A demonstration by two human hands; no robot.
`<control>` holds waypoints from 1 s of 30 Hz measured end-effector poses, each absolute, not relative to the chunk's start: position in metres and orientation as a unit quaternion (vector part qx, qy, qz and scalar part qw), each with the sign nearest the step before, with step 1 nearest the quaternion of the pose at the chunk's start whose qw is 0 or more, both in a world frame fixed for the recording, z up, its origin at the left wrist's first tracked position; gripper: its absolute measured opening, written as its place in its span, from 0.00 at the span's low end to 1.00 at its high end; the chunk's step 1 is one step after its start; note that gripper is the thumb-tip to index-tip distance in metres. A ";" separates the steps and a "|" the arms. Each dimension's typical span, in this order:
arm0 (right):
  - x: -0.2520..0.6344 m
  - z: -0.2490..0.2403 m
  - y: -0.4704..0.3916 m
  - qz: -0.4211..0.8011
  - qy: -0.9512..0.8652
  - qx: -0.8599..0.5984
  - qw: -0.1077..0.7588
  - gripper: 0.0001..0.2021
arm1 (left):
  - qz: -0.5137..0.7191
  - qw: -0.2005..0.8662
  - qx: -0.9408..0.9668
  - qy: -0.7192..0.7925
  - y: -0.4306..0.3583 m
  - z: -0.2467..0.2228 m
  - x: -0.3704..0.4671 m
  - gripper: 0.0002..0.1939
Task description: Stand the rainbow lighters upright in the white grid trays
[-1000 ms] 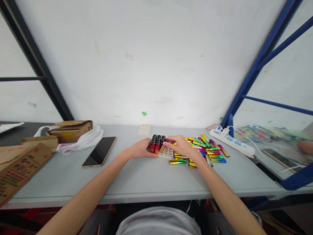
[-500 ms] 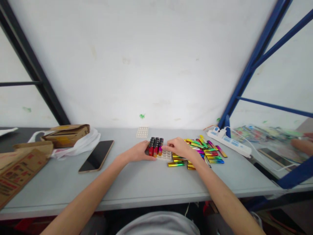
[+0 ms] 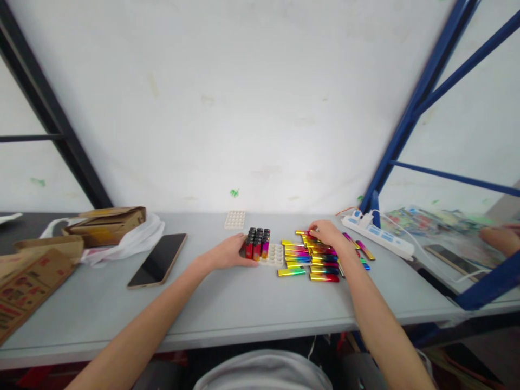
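Observation:
Shiny lighters with black tops (image 3: pixel 257 242) stand upright in rows at the left end of a white holed tray (image 3: pixel 275 254). My left hand (image 3: pixel 231 252) is wrapped round that end, thumb at the front and fingers behind, gripping tray and lighters together. To the right of the tray lies a spread of loose multicoloured metallic lighters (image 3: pixel 296 257), roughly side by side. At the far side of these, my right hand (image 3: pixel 327 233) has its fingers pinched on a lighter (image 3: pixel 301 232); the palm hides part of the pile.
A second white holed tray (image 3: pixel 234 219) lies near the wall. On the left are a phone (image 3: pixel 157 261), an opened cardboard box (image 3: pixel 109 225) and a white plastic bag (image 3: pixel 138 238). A power strip (image 3: pixel 377 236) and blue frame (image 3: pixel 390 157) stand right. Another person's hand (image 3: pixel 499 241) shows beyond.
My right hand has left the tray and moved right to the far side of the loose lighters, uncovering those nearer the tray. My left hand keeps its place.

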State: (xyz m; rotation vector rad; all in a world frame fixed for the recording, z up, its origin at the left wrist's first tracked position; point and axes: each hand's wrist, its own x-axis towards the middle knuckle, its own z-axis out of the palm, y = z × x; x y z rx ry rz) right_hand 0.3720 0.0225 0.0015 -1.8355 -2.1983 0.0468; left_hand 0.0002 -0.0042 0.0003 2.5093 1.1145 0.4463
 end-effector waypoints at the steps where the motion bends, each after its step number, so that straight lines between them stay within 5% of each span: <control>1: 0.369 0.004 0.022 0.011 -0.760 -0.632 0.154 0.10 | 0.159 0.179 0.888 0.393 -0.004 0.000 0.000 0.32; 8: 0.348 0.015 0.016 0.024 -0.722 -0.613 0.321 0.21 | 0.156 0.169 0.887 0.399 -0.004 -0.001 0.001 0.32; 16: 0.301 0.003 0.006 0.076 -0.763 -0.570 0.296 0.19 | 0.169 0.189 0.882 0.397 -0.005 0.000 0.001 0.31; 30: 0.276 -0.003 0.000 0.102 -0.702 -0.594 0.380 0.15 | 0.160 0.183 0.889 0.389 -0.006 0.001 0.001 0.32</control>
